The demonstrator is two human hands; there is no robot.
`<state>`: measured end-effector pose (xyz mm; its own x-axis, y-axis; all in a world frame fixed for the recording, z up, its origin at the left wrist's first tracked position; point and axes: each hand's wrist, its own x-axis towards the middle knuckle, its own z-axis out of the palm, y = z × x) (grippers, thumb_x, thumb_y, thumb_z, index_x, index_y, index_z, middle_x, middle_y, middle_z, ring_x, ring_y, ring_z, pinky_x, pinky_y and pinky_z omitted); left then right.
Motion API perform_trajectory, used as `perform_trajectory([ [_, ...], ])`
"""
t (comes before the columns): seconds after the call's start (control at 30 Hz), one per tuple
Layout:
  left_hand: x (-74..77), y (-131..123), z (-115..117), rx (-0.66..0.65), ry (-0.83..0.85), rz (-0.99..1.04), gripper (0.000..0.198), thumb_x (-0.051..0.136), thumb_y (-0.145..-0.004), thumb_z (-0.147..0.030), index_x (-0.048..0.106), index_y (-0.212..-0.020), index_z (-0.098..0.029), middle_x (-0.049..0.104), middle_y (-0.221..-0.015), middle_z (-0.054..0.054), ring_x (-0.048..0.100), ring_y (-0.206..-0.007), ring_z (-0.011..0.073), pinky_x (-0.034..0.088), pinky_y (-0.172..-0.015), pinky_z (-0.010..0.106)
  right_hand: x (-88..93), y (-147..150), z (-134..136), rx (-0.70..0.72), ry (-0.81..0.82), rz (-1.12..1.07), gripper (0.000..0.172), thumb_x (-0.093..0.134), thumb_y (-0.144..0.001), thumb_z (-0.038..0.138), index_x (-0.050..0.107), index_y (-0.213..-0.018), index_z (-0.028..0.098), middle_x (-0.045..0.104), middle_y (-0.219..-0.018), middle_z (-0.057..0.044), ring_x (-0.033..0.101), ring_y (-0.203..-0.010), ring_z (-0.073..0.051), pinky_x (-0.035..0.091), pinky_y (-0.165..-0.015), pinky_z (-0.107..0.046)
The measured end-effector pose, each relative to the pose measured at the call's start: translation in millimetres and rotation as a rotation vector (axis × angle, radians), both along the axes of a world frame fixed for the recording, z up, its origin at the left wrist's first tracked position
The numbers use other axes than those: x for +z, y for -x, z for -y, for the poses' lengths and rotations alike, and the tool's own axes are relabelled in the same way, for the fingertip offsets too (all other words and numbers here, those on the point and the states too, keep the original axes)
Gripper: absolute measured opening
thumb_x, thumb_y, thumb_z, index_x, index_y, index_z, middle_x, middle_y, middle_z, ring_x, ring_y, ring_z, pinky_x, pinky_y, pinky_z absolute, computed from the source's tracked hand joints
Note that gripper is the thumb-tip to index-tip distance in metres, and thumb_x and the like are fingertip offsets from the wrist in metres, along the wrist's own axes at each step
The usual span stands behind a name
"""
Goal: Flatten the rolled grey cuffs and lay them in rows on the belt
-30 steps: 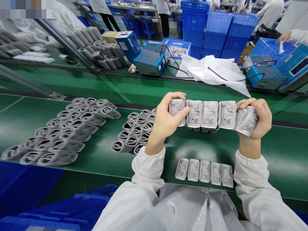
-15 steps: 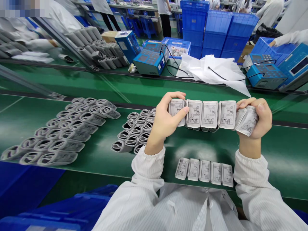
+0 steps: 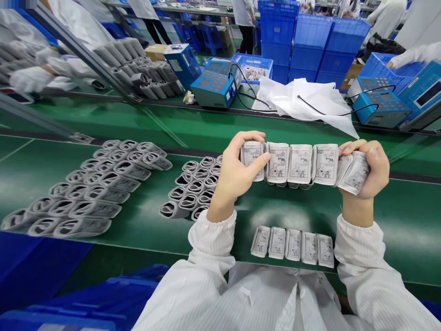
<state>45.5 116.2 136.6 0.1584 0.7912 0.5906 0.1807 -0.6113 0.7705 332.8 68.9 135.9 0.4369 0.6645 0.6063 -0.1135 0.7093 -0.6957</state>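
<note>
The left hand (image 3: 237,169) and right hand (image 3: 365,169) grip, fingers closed, a row of white paper-wrapped cuffs (image 3: 300,164); five more (image 3: 292,246) lie at six o'clock on the green tabletop (image 3: 396,220).

1. The left hand (image 3: 237,172) and right hand (image 3: 365,168) cover both ends of the row of printed cuffs (image 3: 299,164).
2. The print on the five lying cuffs (image 3: 292,246) is too small for read.
3. The top edge cuts off the far co-worker (image 3: 244,14).
4. A blurred patch (image 3: 17,4) covers the top-left corner.
5. The items in the blue basket (image 3: 253,69) are too small to tell.
</note>
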Motion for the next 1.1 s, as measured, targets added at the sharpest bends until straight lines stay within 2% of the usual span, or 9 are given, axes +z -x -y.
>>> perform_trajectory([
  [0.27, 0.3, -0.5, 0.6, 0.006, -0.010, 0.018, 0.027, 0.082, -0.094, -0.040, 0.070, -0.115, -0.028, 0.080, -0.131, 0.007, 0.076, -0.127, 0.0307, 0.063, -0.111, 0.048, 1.8, 2.6, 1.2, -0.020, 0.017, 0.002, 0.032, 0.070, -0.097, 0.039, 0.060, -0.068, 0.027, 0.070, -0.076, -0.005, 0.066, -0.069, -0.026, 0.052, -0.061, -0.042],
  [0.5, 0.4, -0.2, 1.3, 0.014, -0.002, 0.009, 0.029, 0.082, -0.096, -0.044, 0.069, -0.115, -0.028, 0.079, -0.132, 0.008, 0.076, -0.127, 0.0312, 0.063, -0.111, 0.049, 2.6, 3.7, 3.1, -0.037, 0.024, 0.025, 0.039, 0.078, -0.095, 0.048, 0.057, -0.069, 0.027, 0.066, -0.076, -0.005, 0.066, -0.070, -0.026, 0.055, -0.063, -0.045],
  [0.63, 0.8, 0.1, 1.3, 0.008, -0.007, 0.007, 0.030, 0.083, -0.097, -0.048, 0.069, -0.115, -0.028, 0.079, -0.132, 0.009, 0.076, -0.127, 0.0319, 0.063, -0.111, 0.050, 3.2, 3.9, 2.6, -0.034, 0.024, 0.013, 0.035, 0.074, -0.096, 0.044, 0.059, -0.069, 0.028, 0.069, -0.076, -0.004, 0.065, -0.069, -0.026, 0.054, -0.061, -0.043],
  [1.1, 0.5, -0.3, 1.4, 0.005, -0.010, 0.012, 0.028, 0.082, -0.096, -0.042, 0.069, -0.116, -0.028, 0.079, -0.132, 0.008, 0.076, -0.128, 0.0313, 0.063, -0.112, 0.049, 1.3, 2.8, 1.2, -0.046, 0.020, 0.022, 0.040, 0.077, -0.096, 0.049, 0.056, -0.068, 0.028, 0.066, -0.075, -0.005, 0.065, -0.068, -0.026, 0.056, -0.062, -0.044],
])
